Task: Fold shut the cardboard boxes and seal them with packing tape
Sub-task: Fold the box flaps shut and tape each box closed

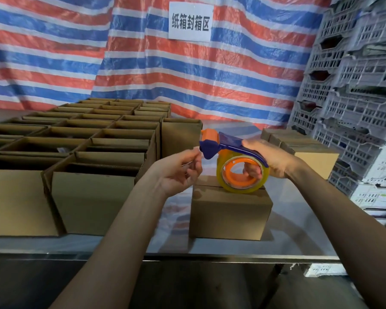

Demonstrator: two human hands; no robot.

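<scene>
The right hand [267, 157] grips the blue and orange tape dispenser [228, 142] from its right, palm over the handle and fingers curled through the orange core of the tape roll [241, 187]. The roll's lower rim is at the top of a closed cardboard box [230, 214], over the seam where its flaps meet; whether it touches cannot be told. That box stands near the front edge of the worktop [299, 233], right of the middle, directly under both hands. The left hand [176, 172] is raised just left of the dispenser's blue nose, thumb and forefinger pinched on what looks like the tape end [196, 150], a thin clear strip that is hard to make out. Open boxes [87, 150] fill the worktop's left side back to its far edge. More closed boxes [308, 150] sit toward the far right corner, beside stacked grey crates [354, 97].
</scene>
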